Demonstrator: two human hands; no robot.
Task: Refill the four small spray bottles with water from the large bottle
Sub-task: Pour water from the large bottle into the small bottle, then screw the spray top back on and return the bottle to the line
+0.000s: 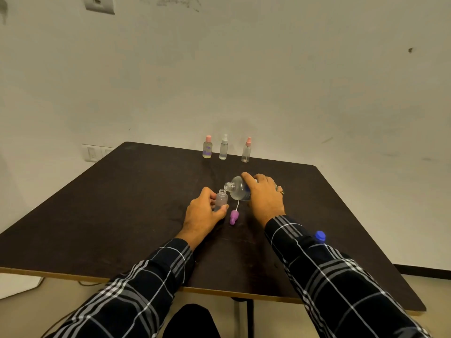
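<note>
With the left hand, grips the open bottle upright on the table, fingers curled round its body. With the right hand, clamps the large bottle from above and tips it nearly flat, mouth pointing left, just above and beside the open neck. Hands close together, not touching.

No stream to make out, and no level readable inside the frosted little bottle: too small to tell. Looks like the pour itself, either about to start or barely under way.

Between the hands and a touch nearer: purple spray head on its side, dip tube trailing up toward the large bottle. Beside the right forearm: blue cap, off the large bottle by the look of it.

Well beyond the hands, lined up at the far edge: pink-cap bottle, white-top bottle, pink-sprayer bottle. All upright, all with tops on. Impossible to say how full, clear liquid in clear plastic.

Progress, then: one bottle opened and under the spout, three closed. Could be the first of four, could be the last, with no telling from closed tops. Left for certain: finish this fill without slopping over that narrow neck, screw the spray head back on, recap the large bottle at the end.
</note>
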